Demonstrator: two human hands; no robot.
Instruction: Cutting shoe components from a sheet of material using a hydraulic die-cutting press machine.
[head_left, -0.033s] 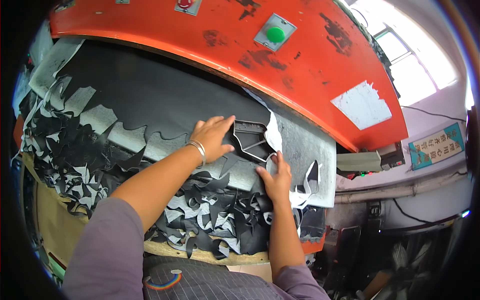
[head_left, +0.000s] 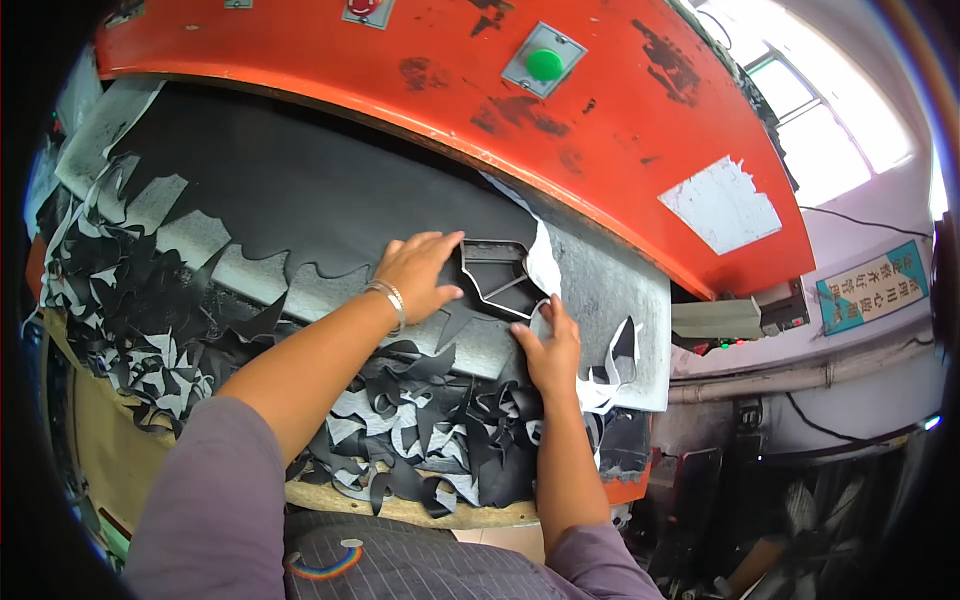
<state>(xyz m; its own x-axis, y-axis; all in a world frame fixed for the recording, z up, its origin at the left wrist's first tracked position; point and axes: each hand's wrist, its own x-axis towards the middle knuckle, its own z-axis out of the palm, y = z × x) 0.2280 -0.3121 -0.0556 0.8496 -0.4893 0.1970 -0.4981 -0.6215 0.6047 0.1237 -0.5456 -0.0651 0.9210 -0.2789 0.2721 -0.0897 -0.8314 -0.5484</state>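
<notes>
A metal cutting die (head_left: 484,296), an angular frame with a crossbar, lies on the dark sheet material (head_left: 300,170) near its right end. My left hand (head_left: 418,272) is at the die's left side, fingers stretched out and thumb apart; its fingertips reach the upper left corner. At the lower right corner, my right hand (head_left: 552,352) has thumb and fingers on either side of the frame's edge. A pale strip of the sheet's backing (head_left: 543,265) shows along the right of the die. The sheet's near edge is scalloped by cut-outs.
Above the pale cutting board (head_left: 630,290) spans an orange machine beam (head_left: 400,75) with a green button (head_left: 544,65) and a red one (head_left: 362,7). Black and white offcuts (head_left: 420,425) heap along the near side. A curled scrap (head_left: 622,350) lies at the right.
</notes>
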